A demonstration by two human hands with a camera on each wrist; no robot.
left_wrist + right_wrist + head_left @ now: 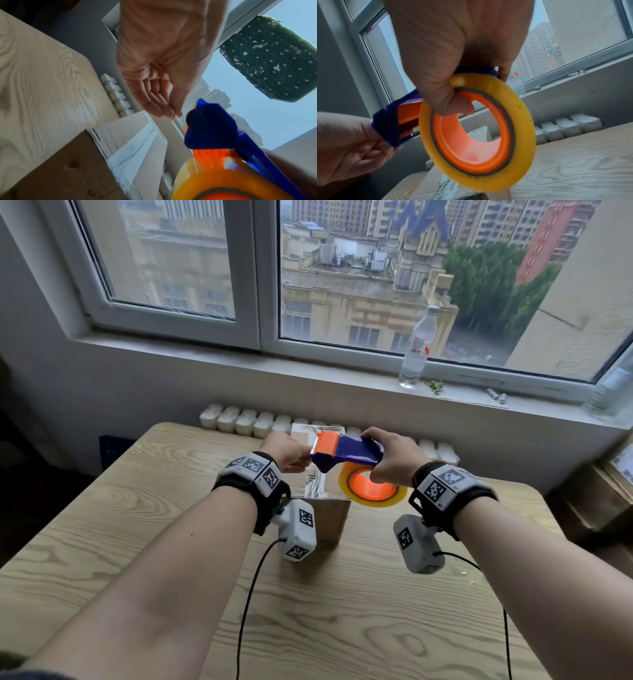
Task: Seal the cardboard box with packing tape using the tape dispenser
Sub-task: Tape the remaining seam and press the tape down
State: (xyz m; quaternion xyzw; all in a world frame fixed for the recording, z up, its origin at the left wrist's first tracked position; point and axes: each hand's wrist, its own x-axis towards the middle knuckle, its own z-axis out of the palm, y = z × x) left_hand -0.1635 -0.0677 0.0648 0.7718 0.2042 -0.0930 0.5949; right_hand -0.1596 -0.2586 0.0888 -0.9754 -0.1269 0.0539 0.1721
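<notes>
The tape dispenser, blue with an orange front, is held above the cardboard box by the right hand; its fingers are curled over the blue body and the thumb is hooked into the orange core of the tape roll, so a firm grip is seen. The left hand is set at the dispenser's front end, just beside the orange blade guard. In the left wrist view its fingers are drawn together at the tips near the blue nose, but whether the tape end is pinched between them cannot be told.

One box is counted, standing on the wooden bench under both hands, with shiny tape already laid along its top seam. One dispenser and one yellow roll are counted. On the window sill, one clear plastic bottle stands upright, well apart from the box, and two small batteries lie farther right. A white radiator is seen behind the bench.
</notes>
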